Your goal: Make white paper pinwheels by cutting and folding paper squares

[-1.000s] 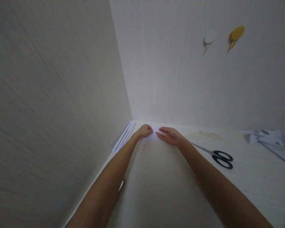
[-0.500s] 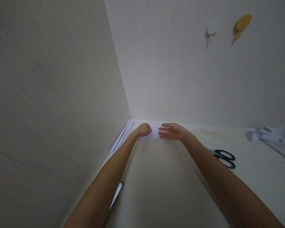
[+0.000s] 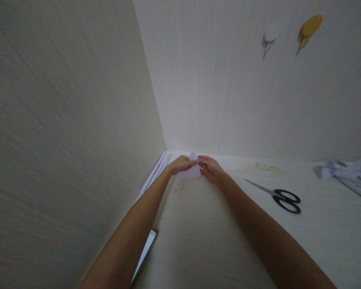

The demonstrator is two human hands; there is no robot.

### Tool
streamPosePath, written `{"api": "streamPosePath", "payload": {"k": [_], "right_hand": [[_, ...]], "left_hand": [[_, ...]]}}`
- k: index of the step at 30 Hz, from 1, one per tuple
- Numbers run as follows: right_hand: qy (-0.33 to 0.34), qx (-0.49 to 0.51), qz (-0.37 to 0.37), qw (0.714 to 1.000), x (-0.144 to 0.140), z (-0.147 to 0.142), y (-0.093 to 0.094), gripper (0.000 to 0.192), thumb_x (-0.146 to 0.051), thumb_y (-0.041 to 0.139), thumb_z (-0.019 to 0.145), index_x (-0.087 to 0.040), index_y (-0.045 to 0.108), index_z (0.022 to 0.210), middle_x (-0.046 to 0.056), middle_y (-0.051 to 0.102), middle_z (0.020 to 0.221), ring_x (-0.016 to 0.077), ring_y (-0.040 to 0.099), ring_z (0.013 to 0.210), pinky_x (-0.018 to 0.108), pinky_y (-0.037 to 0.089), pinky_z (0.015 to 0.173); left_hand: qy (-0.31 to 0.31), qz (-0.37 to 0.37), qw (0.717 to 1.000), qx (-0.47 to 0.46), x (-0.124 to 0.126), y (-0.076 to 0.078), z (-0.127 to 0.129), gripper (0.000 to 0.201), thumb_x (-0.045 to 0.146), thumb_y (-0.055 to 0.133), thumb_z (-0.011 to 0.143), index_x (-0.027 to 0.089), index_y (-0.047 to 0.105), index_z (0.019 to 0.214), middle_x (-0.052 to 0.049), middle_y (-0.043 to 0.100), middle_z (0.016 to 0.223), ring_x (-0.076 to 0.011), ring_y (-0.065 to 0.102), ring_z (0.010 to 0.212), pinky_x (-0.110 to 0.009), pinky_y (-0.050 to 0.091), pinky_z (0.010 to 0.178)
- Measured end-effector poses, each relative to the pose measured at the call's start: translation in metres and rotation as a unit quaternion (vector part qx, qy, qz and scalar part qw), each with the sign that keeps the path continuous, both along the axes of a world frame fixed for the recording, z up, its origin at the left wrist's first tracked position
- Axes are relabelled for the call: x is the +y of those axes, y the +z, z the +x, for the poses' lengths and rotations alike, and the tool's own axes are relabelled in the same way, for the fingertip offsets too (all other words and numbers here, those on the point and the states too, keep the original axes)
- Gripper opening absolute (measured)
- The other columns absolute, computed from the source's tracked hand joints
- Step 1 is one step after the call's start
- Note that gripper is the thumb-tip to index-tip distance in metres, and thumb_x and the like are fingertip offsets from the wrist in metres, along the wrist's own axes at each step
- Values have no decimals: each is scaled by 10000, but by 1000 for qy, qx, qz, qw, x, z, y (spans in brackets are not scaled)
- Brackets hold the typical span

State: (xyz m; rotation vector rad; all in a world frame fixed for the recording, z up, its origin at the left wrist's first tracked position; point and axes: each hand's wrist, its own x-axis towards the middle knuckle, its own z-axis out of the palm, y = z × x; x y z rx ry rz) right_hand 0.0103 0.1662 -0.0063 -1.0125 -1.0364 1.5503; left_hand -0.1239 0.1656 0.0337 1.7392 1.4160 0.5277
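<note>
pale tabletop (image 3: 198,228), left hand (image 3: 182,162) pinching paper (image 3: 193,172), right hand (image 3: 211,167) half curled alongside

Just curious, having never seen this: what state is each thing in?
Paper: at left hand and right hand; folded or not, unclear.
Scissors: closed, lying flat.
Phone: face up; lit or not, unclear.
Strips: lying side by side.
White hook: on wall.
Yellow hook: on wall.
Bundle: crumpled.

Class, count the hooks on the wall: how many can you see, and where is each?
2: a white hook high on the wall, right of centre, and a yellow hook to its right. None seems hidden.
</note>
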Motion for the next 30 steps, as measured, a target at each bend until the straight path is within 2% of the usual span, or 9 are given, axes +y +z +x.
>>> {"api": "streamPosePath", "payload": {"k": [6,10,14,18,24,30], "right_hand": [[8,-24,0,1000,8,-7,-1,156,-300,495,749,-181,453,658,16,546,617,114,544,628,230,465,600],[4,-46,3,999,10,-6,-2,192,-326,511,732,-188,439,619,15,548,606,123,553,653,239,462,619],[-2,-75,16,997,8,-5,-2,133,-280,477,737,-188,458,644,31,567,637,131,563,679,235,465,613],[-17,-115,33,993,8,-8,-2,109,-210,459,699,-192,448,592,16,542,583,126,550,636,219,455,570],[-48,-162,59,984,7,-13,-2,216,-213,493,633,-193,363,461,-22,441,434,104,481,477,223,413,479],[-81,-218,88,969,1,0,-3,262,-255,544,595,-189,366,415,-41,386,379,96,442,424,224,374,439]], "left_hand": [[-20,2,1000,8,2,-3,-1,488,607,583,498,168,377,439,52,317,417,-57,248,410,-245,148,436],[-29,4,1000,-7,3,-7,-4,474,591,592,507,163,391,465,55,323,436,-54,246,420,-240,151,441],[-25,6,999,-27,4,-10,-7,456,574,598,514,157,416,493,55,335,454,-54,256,427,-239,154,445],[-19,7,999,-26,5,-13,-5,433,557,586,534,148,444,511,51,349,457,-57,273,427,-238,163,443],[3,42,998,52,1,-12,-1,377,506,526,613,140,481,535,42,369,466,-66,304,429,-232,197,427],[49,79,984,153,0,-8,7,304,391,469,682,116,556,585,-24,502,553,-119,449,532,-237,294,481]]}}
